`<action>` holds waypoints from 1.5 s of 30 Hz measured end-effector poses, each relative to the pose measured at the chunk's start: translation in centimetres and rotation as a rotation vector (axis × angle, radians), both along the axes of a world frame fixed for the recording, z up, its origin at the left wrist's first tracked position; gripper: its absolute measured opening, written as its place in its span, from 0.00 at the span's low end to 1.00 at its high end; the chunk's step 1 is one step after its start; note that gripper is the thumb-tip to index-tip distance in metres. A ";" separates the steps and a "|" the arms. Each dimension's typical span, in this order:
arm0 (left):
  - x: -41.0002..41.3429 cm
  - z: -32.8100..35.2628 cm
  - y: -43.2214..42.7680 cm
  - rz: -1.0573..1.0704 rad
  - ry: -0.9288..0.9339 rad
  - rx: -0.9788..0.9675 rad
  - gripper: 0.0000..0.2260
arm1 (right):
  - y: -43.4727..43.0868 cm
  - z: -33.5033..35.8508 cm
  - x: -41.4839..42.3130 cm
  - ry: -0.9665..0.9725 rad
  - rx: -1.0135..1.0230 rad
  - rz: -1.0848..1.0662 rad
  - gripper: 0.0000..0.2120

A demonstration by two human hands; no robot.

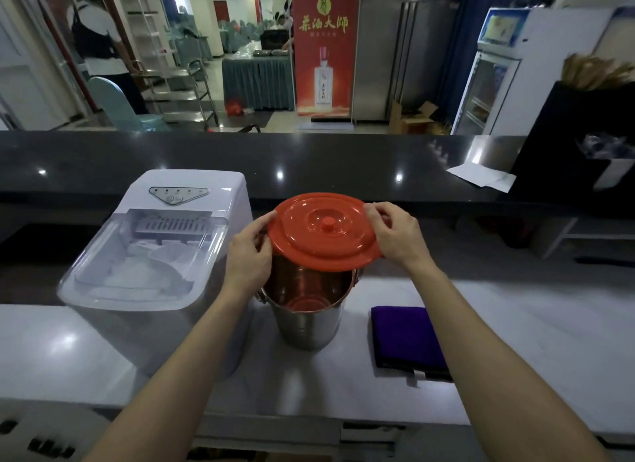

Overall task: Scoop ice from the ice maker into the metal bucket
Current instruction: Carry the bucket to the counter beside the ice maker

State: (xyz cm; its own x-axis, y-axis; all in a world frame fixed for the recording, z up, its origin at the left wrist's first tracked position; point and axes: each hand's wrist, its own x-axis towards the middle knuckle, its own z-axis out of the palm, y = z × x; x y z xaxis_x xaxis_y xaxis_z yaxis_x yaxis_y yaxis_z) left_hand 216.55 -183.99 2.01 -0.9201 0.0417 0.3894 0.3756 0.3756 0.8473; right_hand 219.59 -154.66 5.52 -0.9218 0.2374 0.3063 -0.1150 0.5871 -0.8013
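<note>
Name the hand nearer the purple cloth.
Right. The right hand grips the orange lid on the side toward the purple cloth; the left hand grips the opposite side.

Folded purple cloth on pale counter; red banner beyond dark ledge

a white ice maker, clear lid shut, stands left of the metal bucket; an orange lid is tilted above the bucket's mouth.

We hold the orange lid by its rim — left hand, right hand — tilted above the open metal bucket; ice maker beyond our left hand.
</note>
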 end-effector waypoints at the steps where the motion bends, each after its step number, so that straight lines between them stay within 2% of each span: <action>1: -0.6 0.3 0.3 -0.009 0.004 0.007 0.20 | 0.4 0.2 -0.3 0.004 -0.065 -0.012 0.17; 5: -3.5 1.4 1.4 -0.019 0.019 0.046 0.15 | 2.1 0.9 -2.6 0.078 -0.316 0.006 0.19; 10: -7.1 3.4 3.7 0.049 0.091 0.059 0.11 | 4.3 1.9 -6.4 0.165 -0.467 0.073 0.21; 16: -12.1 3.8 5.9 0.117 0.080 0.093 0.13 | 6.3 1.5 -10.7 0.275 -0.243 -0.024 0.12; 22: -14.8 4.1 8.2 0.273 0.086 -0.042 0.09 | 6.9 0.3 -13.1 0.244 -0.259 -0.146 0.07; 26: -16.9 3.9 9.2 0.207 0.021 -0.025 0.11 | 6.9 0.1 -14.4 0.208 -0.304 -0.242 0.05; 28: -17.9 3.7 9.5 0.142 -0.061 -0.001 0.16 | 7.0 0.0 -15.0 0.179 -0.306 -0.317 0.04; 30: -18.6 3.4 9.7 0.133 -0.111 0.020 0.19 | 7.1 -0.1 -15.3 0.165 -0.301 -0.368 0.05; 35: -20.4 2.4 10.4 0.130 -0.118 -0.060 0.09 | 7.1 -0.7 -15.8 0.113 -0.245 -0.378 0.10; 39: -20.8 1.6 11.0 0.082 -0.109 -0.174 0.14 | 6.9 -1.3 -15.4 -0.028 -0.143 -0.320 0.21; 40: -21.1 1.3 11.1 0.065 -0.112 -0.214 0.15 | 7.0 -1.6 -15.3 -0.066 -0.096 -0.304 0.20; 43: -21.5 0.3 11.4 0.015 -0.134 -0.340 0.21 | 7.4 -2.3 -15.1 -0.121 0.020 -0.263 0.09; 45: -21.4 -0.1 11.6 -0.006 -0.152 -0.387 0.22 | 7.5 -2.5 -15.1 -0.149 0.062 -0.253 0.13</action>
State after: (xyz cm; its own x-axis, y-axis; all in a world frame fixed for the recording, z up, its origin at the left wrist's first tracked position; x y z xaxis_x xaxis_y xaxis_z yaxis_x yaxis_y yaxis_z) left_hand 195.15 -172.35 1.87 -0.9653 0.1636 0.2035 0.2599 0.6759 0.6896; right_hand 204.50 -147.20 2.99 -0.8717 0.4503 0.1933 0.1571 0.6305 -0.7601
